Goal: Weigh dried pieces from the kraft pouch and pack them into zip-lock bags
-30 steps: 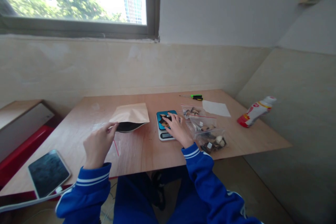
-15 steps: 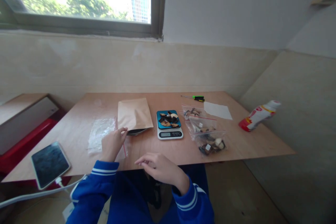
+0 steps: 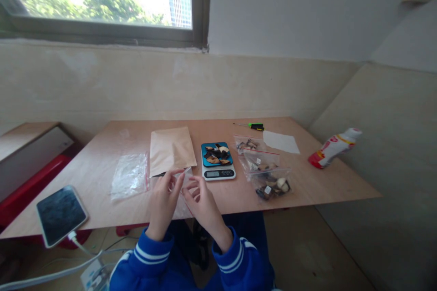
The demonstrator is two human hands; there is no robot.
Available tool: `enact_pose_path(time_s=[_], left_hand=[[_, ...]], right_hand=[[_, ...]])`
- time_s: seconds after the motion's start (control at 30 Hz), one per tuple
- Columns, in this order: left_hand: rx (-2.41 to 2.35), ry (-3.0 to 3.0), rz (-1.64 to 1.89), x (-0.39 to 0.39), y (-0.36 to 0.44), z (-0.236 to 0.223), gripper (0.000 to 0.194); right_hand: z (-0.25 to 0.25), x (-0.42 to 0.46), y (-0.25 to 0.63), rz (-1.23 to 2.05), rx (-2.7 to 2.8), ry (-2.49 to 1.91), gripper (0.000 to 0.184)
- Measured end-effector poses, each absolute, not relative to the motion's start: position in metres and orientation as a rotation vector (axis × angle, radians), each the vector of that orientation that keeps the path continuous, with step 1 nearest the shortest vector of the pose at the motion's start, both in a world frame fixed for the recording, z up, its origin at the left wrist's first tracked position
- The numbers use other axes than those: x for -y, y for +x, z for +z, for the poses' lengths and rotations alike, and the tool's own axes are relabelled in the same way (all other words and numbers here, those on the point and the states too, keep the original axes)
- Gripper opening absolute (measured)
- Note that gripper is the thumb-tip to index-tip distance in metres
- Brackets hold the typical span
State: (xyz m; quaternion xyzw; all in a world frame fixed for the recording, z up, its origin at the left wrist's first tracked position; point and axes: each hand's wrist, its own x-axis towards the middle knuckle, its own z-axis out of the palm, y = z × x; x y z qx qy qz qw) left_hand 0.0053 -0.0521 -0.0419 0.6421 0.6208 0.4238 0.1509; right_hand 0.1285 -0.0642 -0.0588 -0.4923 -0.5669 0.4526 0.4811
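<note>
My left hand (image 3: 163,203) and my right hand (image 3: 202,201) are raised close together over the table's front edge. Both pinch a thin clear zip bag (image 3: 184,193) with a red strip, fingers curled on its top. Just behind them a brown paper pouch (image 3: 172,149) lies flat, with a dark opening at its near end. To its right stands a small scale (image 3: 217,163) with a blue platform, carrying several dark and pale dried pieces. More clear bags (image 3: 129,175) lie to the left of my hands.
Several filled zip bags (image 3: 266,170) lie right of the scale. A green-handled screwdriver (image 3: 254,125) and white paper (image 3: 280,141) sit at the back. A red and white bottle (image 3: 332,148) lies at the right. A phone (image 3: 61,213) on a cable rests front left.
My right hand left the scale, dropped below the table edge, then rose to meet my left hand. My left hand let go of the brown pouch and took up a clear bag.
</note>
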Motion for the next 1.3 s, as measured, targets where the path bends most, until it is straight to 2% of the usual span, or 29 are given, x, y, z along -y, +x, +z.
enact_pose_path(time_s=[0.2,0.53,0.7,0.8,0.9,1.0,1.13,1.3], left_hand=[[-1.543,1.708,1.4,0.056,0.029,-0.058,0.034],[-1.134,1.715,1.367,0.065,0.022,-0.071,0.043],[-1.266,1.711,1.543,0.056,0.031,-0.074,0.027],[-1.349,1.721,1.633,0.051,0.034,-0.069,0.017],[-1.465,1.716,1.735,0.044,0.03,-0.06,0.016],[-1.518,1.706,1.777,0.034,0.027,-0.05,0.019],[-1.527,1.69,1.816,0.021,0.027,-0.04,0.021],[-1.56,1.639,1.87,0.015,0.028,-0.037,0.023]], right_hand=[[-0.065,0.057,0.134,1.246,1.053,-1.058,0.037],[-0.052,0.053,0.154,1.29,0.956,-1.013,0.035],[-0.051,0.052,0.158,1.277,1.034,-1.03,0.034],[-0.052,0.047,0.169,1.093,1.082,-1.128,0.023],[-0.051,0.034,0.19,0.87,1.06,-1.254,0.016],[-0.047,0.016,0.213,0.774,1.147,-1.246,0.015],[-0.048,-0.012,0.235,0.54,1.608,-1.205,0.018],[-0.074,-0.035,0.241,0.206,2.03,-1.4,0.026]])
